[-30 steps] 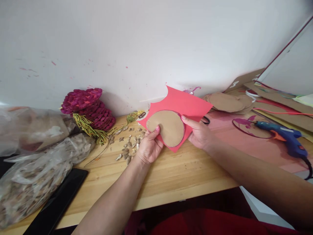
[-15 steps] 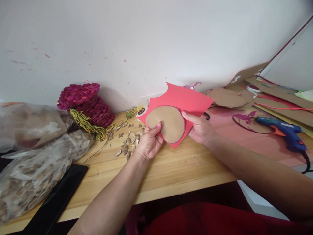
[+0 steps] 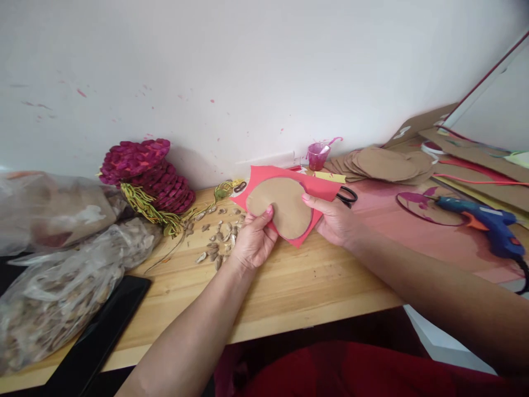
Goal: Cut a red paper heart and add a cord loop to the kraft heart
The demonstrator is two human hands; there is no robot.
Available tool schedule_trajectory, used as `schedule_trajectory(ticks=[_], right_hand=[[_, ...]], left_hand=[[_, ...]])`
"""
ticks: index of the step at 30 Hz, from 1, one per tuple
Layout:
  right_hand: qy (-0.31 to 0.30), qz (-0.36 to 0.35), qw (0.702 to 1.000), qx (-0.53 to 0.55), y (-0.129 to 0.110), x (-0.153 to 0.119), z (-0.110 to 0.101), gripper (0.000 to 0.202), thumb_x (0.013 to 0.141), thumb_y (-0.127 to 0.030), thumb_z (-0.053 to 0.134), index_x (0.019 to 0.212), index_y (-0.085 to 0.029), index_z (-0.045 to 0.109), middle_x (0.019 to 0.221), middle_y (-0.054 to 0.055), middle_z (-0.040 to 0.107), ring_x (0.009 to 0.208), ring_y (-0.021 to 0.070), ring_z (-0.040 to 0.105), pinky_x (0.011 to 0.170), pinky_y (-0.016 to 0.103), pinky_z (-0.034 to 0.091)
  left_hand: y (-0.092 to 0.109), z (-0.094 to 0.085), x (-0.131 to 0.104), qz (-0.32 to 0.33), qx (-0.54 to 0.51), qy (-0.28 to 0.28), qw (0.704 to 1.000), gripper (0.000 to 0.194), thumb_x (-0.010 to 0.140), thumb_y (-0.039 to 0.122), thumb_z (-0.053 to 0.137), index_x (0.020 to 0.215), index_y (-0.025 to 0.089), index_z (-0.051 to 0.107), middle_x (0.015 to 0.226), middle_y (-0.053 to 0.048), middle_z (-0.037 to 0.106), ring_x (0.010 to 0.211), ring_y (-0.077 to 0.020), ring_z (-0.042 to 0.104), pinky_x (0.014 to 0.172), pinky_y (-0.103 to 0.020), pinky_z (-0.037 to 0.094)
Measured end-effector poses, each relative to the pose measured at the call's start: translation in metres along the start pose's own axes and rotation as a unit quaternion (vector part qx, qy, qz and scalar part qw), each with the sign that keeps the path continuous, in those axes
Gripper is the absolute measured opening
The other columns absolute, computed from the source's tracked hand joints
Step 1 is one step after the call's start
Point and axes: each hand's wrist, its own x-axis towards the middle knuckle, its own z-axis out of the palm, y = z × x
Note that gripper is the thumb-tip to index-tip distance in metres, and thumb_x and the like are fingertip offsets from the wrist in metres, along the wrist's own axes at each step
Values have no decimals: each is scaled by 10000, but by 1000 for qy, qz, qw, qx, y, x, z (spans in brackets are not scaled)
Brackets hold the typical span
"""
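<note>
Tan disc [image 3: 287,212] against red sheet [image 3: 322,188]

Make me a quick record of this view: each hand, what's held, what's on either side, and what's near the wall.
Left hand: thumb pressing the cardboard piece
Right hand: gripping the red sheet, thumb at the cardboard's edge
Held: cardboard piece over red sheet
Left side: clear plastic bag, black flat object, magenta layered object
Right side: blue glue gun
Near wall: magenta-stained cup, stacked cardboard pieces
</note>
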Motion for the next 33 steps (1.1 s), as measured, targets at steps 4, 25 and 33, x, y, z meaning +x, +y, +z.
schedule_trajectory(ticks=[4, 25, 33], right_hand=[[28, 12, 999, 22, -1, 1, -1, 379, 703, -288, 822, 1065, -260, 713, 1190, 22, 732, 1242, 303, 595, 1123, 516, 423], [45, -66, 996, -28, -6, 7, -13, 372, 712, -307, 820, 1065, -253, 714, 1105, 22, 752, 1153, 295, 642, 1024, 492, 493], [79, -63, 995, -9, -5, 7, -11, 255, 658, -303, 848, 855, -220, 709, 1056, 39, 758, 1101, 300, 663, 1009, 489, 503]], left_hand=[[3, -2, 2, -19, 20, 7, 1000, 442, 833, 12, 630, 1253, 151, 638, 1132, -91, 751, 1094, -199, 690, 1062, -342, 486], [15, -11, 13, -18, 63, 4, 998, 227, 987, 292, 488, 985, 174, 682, 917, -53, 744, 725, -145, 683, 872, -377, 573], [12, -12, 13, 0, 65, -14, 998, 201, 983, 269, 509, 987, 169, 683, 902, -50, 761, 713, -141, 708, 793, -326, 609]])
